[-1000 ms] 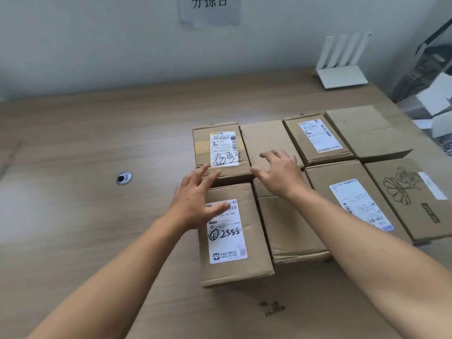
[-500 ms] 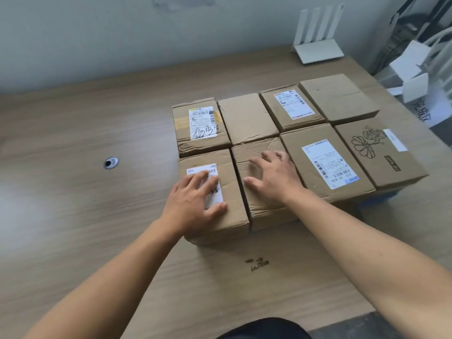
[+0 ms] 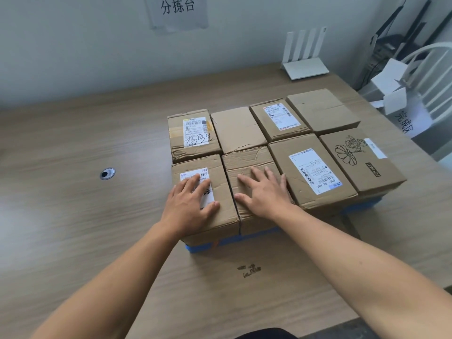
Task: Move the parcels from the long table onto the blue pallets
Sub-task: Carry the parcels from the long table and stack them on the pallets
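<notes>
Left hand (image 3: 189, 205) lying flat, fingers straight, on labelled parcel (image 3: 205, 199); right hand (image 3: 263, 192) pressing flat on creased parcel (image 3: 252, 167). Both parcels' long axes pointing away toward wall, apparently sitting on blue pallet (image 3: 200, 248).

Both bare arms reach forward. The left forearm (image 3: 117, 277) comes in from the lower left and the right forearm (image 3: 354, 260) from the lower right, converging. The left hand (image 3: 189, 204) lies palm down, fingers straight and slightly spread, thumb out to the right. The right hand (image 3: 264, 192) is also flat, palm down, fingers fanned, thumb pointing left. The hands are near each other, not touching.
</notes>
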